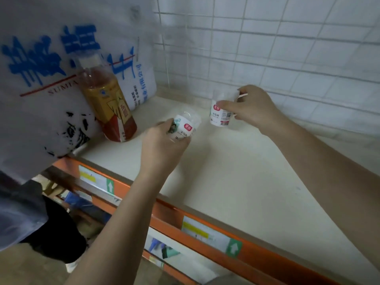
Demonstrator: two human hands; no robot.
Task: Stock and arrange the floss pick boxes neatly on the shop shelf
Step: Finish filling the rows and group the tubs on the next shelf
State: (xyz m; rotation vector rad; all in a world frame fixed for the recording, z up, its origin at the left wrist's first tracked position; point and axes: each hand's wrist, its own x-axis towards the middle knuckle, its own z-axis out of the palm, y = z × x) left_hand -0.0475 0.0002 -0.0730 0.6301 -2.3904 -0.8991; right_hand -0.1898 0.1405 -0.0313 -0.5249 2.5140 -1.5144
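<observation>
Head view: one floss pick box (186, 128) is gripped by the left hand (162, 145) above the shelf (236, 171), a second box (221, 114) is pinched by the right hand (255, 109) near the back grid; neither looks placed, so stocking appears barely begun.

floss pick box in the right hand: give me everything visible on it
The floss pick box is a small clear plastic tub with a white label band carrying a red logo patch, dark print and a QR-like code. Its clear top part looks see-through against the wire grid behind. It stands roughly upright at the back of the cream shelf; whether its base touches the shelf cannot be told. The right hand grips it from the right side, fingers curled round the front and top. Nothing else touches it.
</observation>
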